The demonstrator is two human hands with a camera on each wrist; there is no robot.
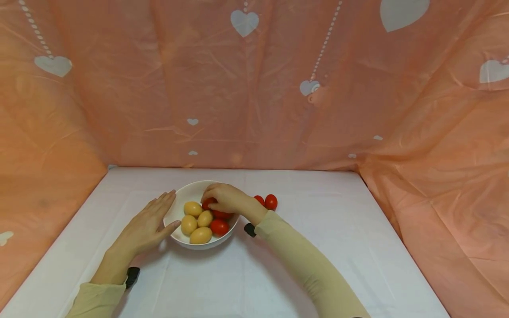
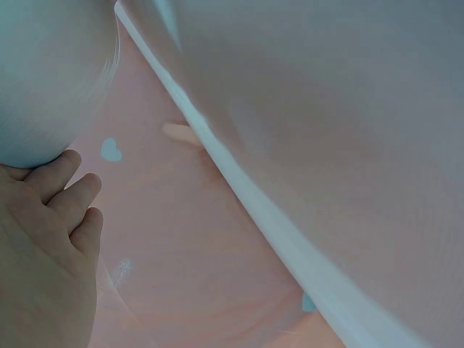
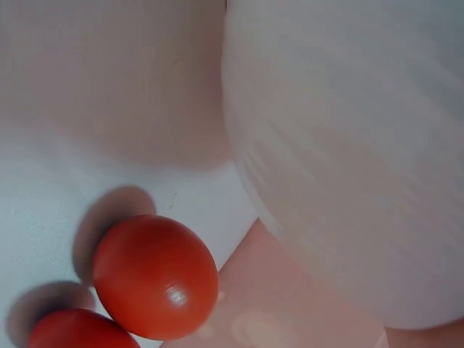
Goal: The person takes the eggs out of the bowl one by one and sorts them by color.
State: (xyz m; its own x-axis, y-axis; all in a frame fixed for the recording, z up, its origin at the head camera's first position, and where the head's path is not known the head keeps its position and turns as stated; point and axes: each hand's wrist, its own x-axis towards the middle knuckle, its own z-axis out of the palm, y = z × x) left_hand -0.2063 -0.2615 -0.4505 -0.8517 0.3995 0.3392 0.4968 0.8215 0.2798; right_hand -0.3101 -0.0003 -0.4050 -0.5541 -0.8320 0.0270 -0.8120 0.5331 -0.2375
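Observation:
A white bowl (image 1: 192,191) holds several oval yellow fruits (image 1: 188,225) on its left side and several red tomatoes (image 1: 219,227) on its right. My right hand (image 1: 224,197) reaches over the bowl's right rim, fingers bent down around a red tomato (image 1: 207,203) inside it. My left hand (image 1: 148,226) lies along the bowl's left side with straight fingers and the thumb at the rim. In the left wrist view, the left fingertips (image 2: 90,185) meet the bowl's outer wall (image 2: 51,80). The right wrist view shows the bowl's outside (image 3: 348,159), but not the right hand.
Two red tomatoes (image 1: 271,202) lie on the white-covered table (image 1: 318,247) right of the bowl, partly behind the right forearm. An orange curtain (image 1: 254,101) with pale hearts stands behind and on both sides of the table. Each wrist wears a black device (image 1: 132,277).

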